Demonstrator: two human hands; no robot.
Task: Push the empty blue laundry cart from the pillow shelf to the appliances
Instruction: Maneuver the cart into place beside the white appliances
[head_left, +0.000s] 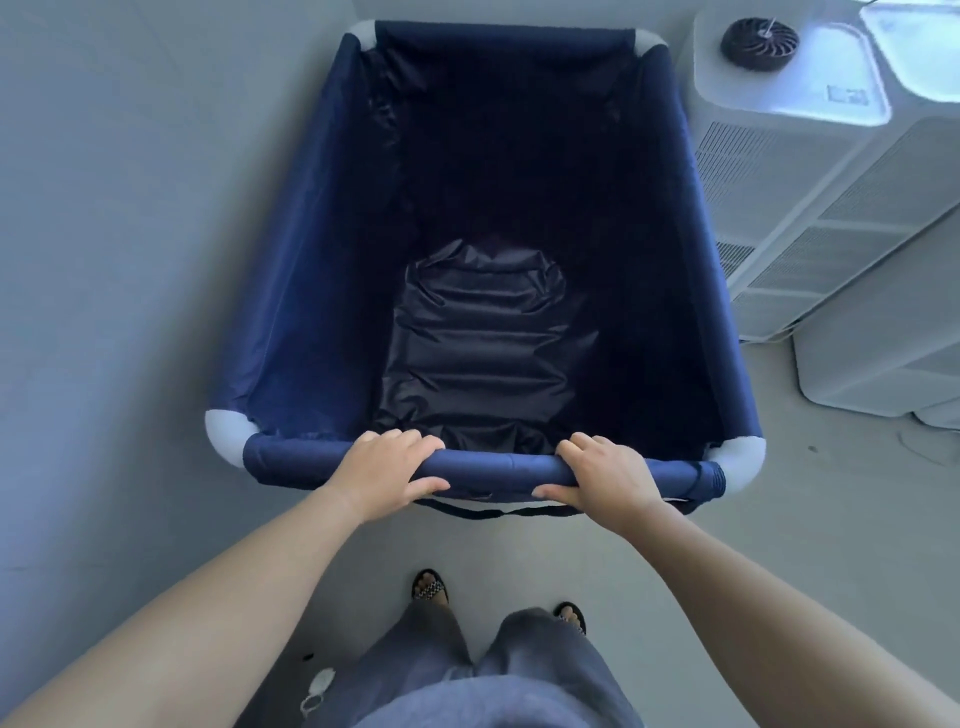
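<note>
The blue laundry cart (311, 291) fills the middle of the head view, a deep fabric bin with white corner pieces and nothing inside but its dark lining. My left hand (382, 470) grips the near padded rim left of centre. My right hand (602, 475) grips the same rim right of centre. Both hands wrap over the bar with thumbs underneath. White appliances (789, 171) with vented sides stand just right of the cart's far end.
A pale wall (130, 208) runs close along the cart's left side. A small dark round fan (759, 42) rests on top of the nearest appliance. My feet in sandals (430, 584) stand on the grey floor behind the cart, with a small white scrap (318, 686) at lower left.
</note>
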